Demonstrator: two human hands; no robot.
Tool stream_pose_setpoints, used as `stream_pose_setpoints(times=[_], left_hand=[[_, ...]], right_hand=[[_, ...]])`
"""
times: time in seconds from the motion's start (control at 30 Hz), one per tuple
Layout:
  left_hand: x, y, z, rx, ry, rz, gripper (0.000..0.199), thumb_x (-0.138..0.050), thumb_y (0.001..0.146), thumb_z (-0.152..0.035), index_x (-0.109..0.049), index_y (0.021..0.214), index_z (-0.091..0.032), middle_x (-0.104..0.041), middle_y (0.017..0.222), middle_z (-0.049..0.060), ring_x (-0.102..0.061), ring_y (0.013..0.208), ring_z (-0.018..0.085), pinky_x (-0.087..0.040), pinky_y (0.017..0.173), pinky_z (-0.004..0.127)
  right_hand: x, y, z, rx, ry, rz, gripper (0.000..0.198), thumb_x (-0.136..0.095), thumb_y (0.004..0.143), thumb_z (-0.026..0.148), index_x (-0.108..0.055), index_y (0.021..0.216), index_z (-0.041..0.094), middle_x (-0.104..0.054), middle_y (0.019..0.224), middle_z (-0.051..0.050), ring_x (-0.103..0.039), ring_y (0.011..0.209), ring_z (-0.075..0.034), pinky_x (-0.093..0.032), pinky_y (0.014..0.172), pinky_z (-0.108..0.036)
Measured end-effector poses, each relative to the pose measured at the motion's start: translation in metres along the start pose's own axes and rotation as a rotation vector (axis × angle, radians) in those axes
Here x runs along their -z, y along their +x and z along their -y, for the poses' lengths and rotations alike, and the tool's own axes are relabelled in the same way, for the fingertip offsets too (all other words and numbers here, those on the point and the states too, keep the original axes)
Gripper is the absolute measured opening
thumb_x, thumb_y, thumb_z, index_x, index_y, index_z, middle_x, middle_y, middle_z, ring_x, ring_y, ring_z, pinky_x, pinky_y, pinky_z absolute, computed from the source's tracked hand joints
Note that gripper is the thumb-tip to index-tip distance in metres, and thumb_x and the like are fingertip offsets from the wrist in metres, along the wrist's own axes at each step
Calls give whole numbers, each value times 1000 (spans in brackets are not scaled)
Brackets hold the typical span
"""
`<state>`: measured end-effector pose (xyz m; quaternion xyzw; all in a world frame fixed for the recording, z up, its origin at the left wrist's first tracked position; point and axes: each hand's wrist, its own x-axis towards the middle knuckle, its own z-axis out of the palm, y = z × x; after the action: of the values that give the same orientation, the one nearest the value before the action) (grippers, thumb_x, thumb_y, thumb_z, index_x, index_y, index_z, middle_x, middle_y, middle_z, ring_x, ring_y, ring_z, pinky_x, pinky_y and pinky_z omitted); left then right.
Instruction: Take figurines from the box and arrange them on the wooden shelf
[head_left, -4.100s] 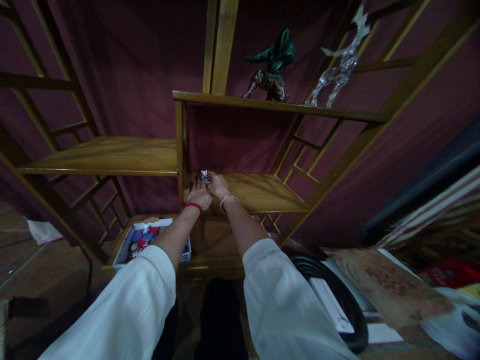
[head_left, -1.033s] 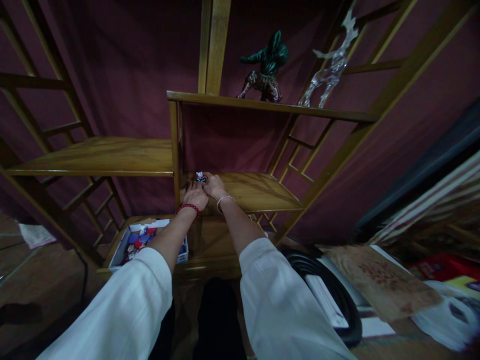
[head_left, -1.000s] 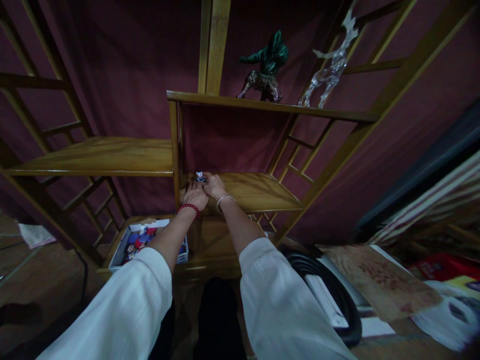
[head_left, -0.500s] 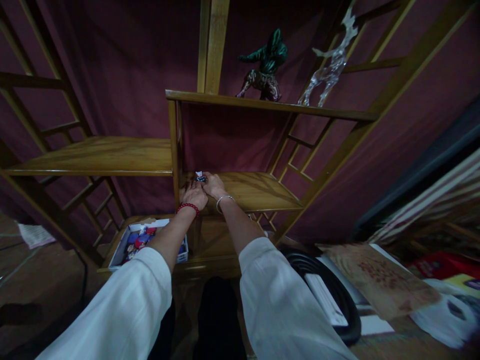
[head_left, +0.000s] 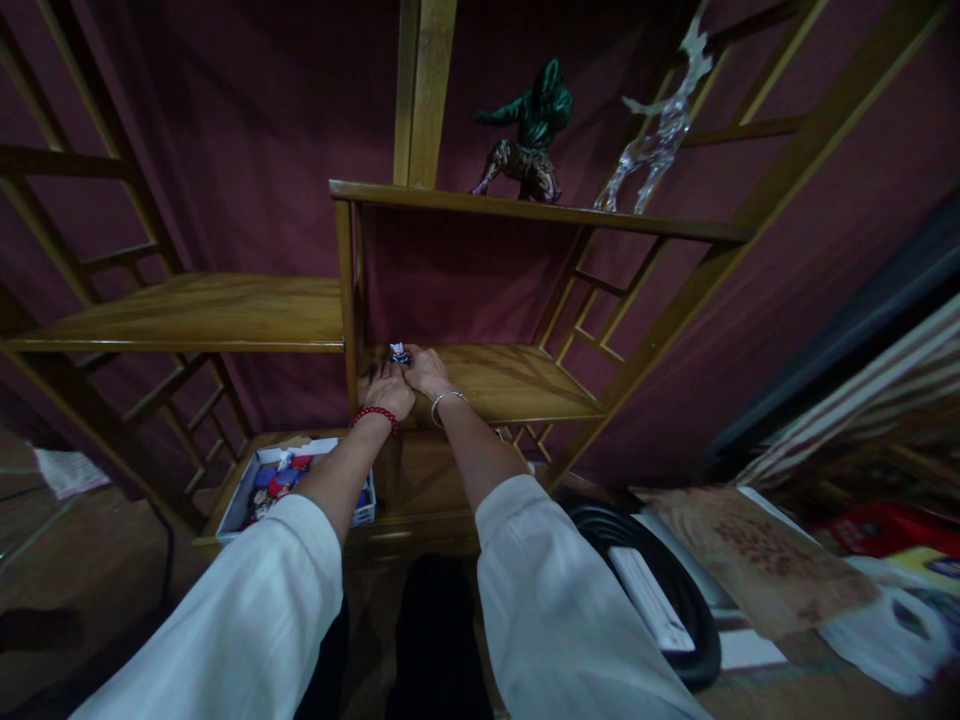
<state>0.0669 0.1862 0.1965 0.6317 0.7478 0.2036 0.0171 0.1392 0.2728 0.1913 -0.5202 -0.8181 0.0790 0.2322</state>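
Observation:
A small figurine (head_left: 398, 352), white on top and dark below, is upright near the left end of the middle right shelf (head_left: 517, 385). My left hand (head_left: 388, 390), with a red bead bracelet at the wrist, lies in front of it, fingers stretched forward over the wood. My right hand (head_left: 429, 373), wearing a silver bangle, reaches in from the right. Its bent fingers are closed at the figurine's right side, and the fingertips are partly hidden. The two hands touch or nearly touch each other.
An open white box (head_left: 251, 490) of colourful small figures sits low on the left. Above stand a green figure (head_left: 529, 135) and a clear deer ornament (head_left: 660, 140). A wooden upright (head_left: 347, 290) borders my left hand. Black coiled hose (head_left: 701, 620) lies at lower right.
The view has shifted very slightly. Both hands and the figurine hold nearly the same position.

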Motion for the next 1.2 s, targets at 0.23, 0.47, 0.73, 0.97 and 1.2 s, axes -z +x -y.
stream_pose_setpoints(times=[0.23,0.47,0.73,0.97,1.2], left_hand=[[-1,0,0,-8,-4,-12,47,-32,80,-19,-41,126,-12,-43,133,11,-30,127,22,-20,105,38],[0,1,-1,13,-7,23,46,-32,80,-19,-41,125,-11,-41,135,10,-29,128,21,-20,106,37],[0,0,0,2,-2,-2,47,-32,80,-18,-40,125,-11,-42,134,11,-30,127,21,-21,105,36],[1,-1,-1,-2,3,-3,45,-30,81,-18,-41,124,-11,-44,133,11,-31,127,21,-20,105,36],[3,0,-2,9,-7,17,46,-30,81,-19,-40,125,-12,-41,135,11,-29,128,21,-18,106,36]], right_hand=[[3,-3,2,-17,-3,16,38,-51,80,36,-51,117,30,-63,103,-2,-53,99,-18,-42,80,-25],[5,-4,4,-17,-15,-16,36,-53,78,36,-53,114,30,-61,104,-3,-49,101,-21,-42,81,-29],[6,-6,5,-22,-46,-40,36,-53,78,37,-54,113,29,-59,107,-4,-47,100,-21,-41,83,-31],[3,-4,2,-16,-30,-50,36,-53,78,35,-55,112,27,-60,107,-3,-48,100,-20,-41,84,-29],[2,-4,2,-23,-21,-52,35,-53,78,36,-55,111,27,-60,107,-3,-49,100,-20,-41,83,-30]])
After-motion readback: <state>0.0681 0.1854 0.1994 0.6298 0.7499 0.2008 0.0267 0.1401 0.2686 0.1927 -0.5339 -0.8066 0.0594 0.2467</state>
